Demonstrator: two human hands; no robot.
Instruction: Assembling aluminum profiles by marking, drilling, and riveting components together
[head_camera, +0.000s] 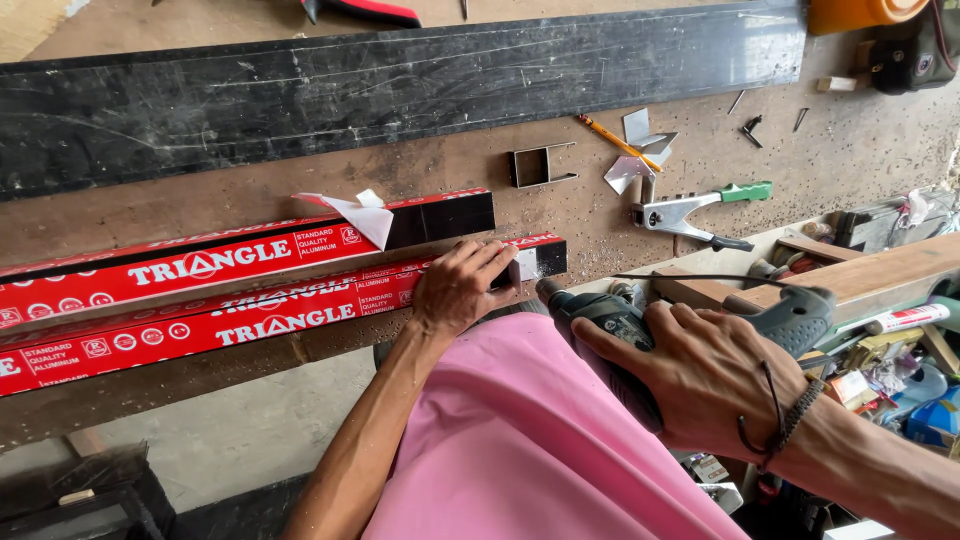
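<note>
My left hand (458, 288) grips the near end of a black aluminium bar wrapped in red printed film (250, 320), pressing it against the workbench edge. My right hand (700, 375) is wrapped around a dark green and grey power drill (610, 318), whose nose points at the black end of that bar. A second red-wrapped bar (230, 258) lies just behind, with its film peeled back in a white flap (362, 214).
A long black board (400, 85) lies across the back of the brown bench. A hand riveter with a green grip (690, 210), a pencil (615, 142), metal offcuts (540, 165) and screws sit at the right. A wooden plank (860, 280) and cluttered items lie lower right. Pink cloth (520, 440) covers my lap.
</note>
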